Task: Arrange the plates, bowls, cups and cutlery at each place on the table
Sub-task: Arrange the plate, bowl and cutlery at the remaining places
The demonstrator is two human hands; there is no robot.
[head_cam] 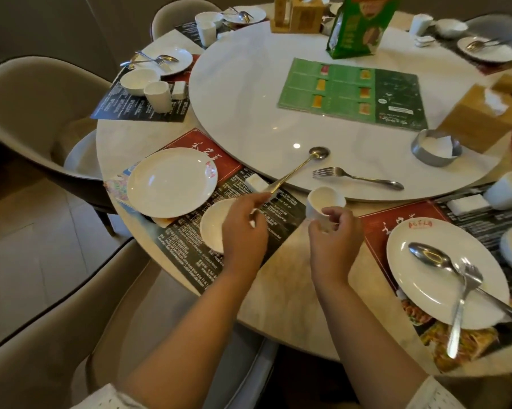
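My left hand (pixel 243 228) pinches the handle of a long spoon (pixel 302 166) whose bowl reaches onto the turntable (pixel 249 113). Under that hand sits a small white bowl (pixel 215 225) on the placemat (pixel 195 255). A white plate (pixel 172 182) lies empty to its left. My right hand (pixel 334 237) grips a white cup (pixel 324 202), tilted, at the turntable's edge. A fork (pixel 358 178) lies loose on the turntable. At the right place a plate (pixel 446 273) carries a crossed spoon and fork.
Two set places with plates, bowls and cups lie at the far left (pixel 148 81) and back (pixel 219 22). The turntable holds a green menu (pixel 352 94), green bag (pixel 358 25), wooden tissue boxes (pixel 482 113) and a metal ring (pixel 434 147). Padded chairs (pixel 36 113) surround the table.
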